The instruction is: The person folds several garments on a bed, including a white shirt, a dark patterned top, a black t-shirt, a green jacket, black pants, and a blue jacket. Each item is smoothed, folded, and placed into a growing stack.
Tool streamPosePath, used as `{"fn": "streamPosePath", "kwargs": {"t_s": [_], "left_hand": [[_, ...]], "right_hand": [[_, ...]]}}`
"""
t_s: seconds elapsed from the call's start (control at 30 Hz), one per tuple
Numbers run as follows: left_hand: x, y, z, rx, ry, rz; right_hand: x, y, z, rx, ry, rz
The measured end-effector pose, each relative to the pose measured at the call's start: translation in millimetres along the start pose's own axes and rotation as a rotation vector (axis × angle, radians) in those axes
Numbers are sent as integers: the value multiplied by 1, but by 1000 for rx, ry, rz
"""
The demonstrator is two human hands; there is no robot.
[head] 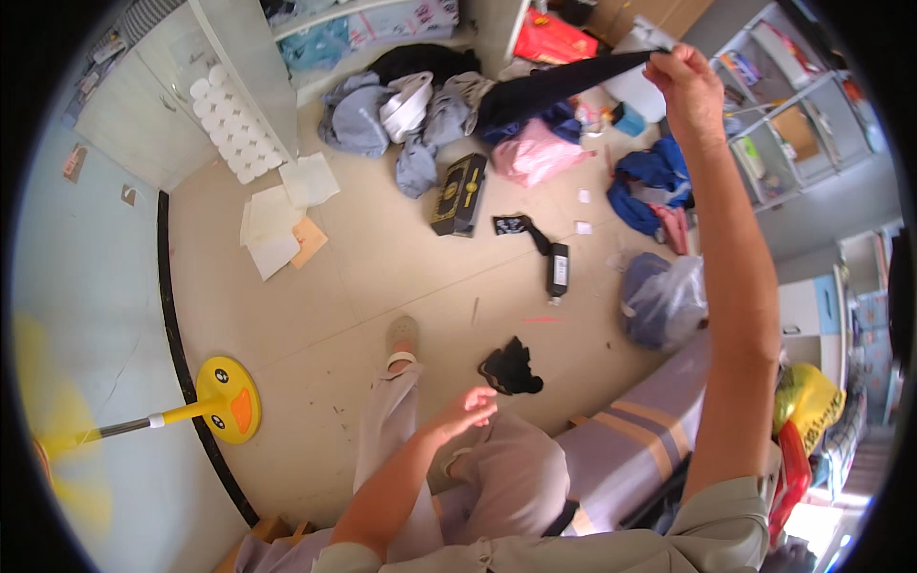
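My right hand (pixel 688 89) is raised at the upper right, its fingers pinching one end of a dark cloth garment (pixel 559 86). The garment stretches down to the left, over a pile with a pink plastic bag (pixel 537 154). My left hand (pixel 466 415) is held out above my knee, fingers partly spread, with nothing in it. Beyond it on the floor lies a crumpled black cloth item (pixel 516 367). Farther off are a black bottle (pixel 558 272) with a white label and a black box (pixel 460 195) with gold print.
Grey and white clothes (pixel 358 118) lie before the open cabinet. Papers (pixel 272 225) are on the floor at left, near a yellow duck-faced fan base (pixel 229 400). Blue clothes (pixel 648 186) and a clear plastic bag (pixel 673 301) lie at right, beside the bed (pixel 630 430).
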State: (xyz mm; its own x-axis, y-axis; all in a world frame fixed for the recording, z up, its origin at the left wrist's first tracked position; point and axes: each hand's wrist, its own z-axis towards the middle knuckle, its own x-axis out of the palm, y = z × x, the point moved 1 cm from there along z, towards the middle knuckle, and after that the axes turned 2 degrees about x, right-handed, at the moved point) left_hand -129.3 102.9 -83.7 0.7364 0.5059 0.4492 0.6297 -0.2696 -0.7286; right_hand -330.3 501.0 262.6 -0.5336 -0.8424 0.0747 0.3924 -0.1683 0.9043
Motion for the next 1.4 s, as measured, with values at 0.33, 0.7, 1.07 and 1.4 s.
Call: {"fn": "streamPosePath", "kwargs": {"t_s": [0.33, 0.7, 1.07, 1.4], "left_hand": [[188, -72, -66, 138, 234, -971], [193, 23, -77, 253, -97, -774], [156, -22, -161, 184, -118, -223], [146, -275, -308, 1062, 628, -535]], "right_hand": [[-157, 509, -377, -496, -326, -995], [-109, 388, -768, 643, -332, -895], [-76, 264, -563, 266, -444, -392], [-153, 290, -415, -112, -841, -1114]]}}
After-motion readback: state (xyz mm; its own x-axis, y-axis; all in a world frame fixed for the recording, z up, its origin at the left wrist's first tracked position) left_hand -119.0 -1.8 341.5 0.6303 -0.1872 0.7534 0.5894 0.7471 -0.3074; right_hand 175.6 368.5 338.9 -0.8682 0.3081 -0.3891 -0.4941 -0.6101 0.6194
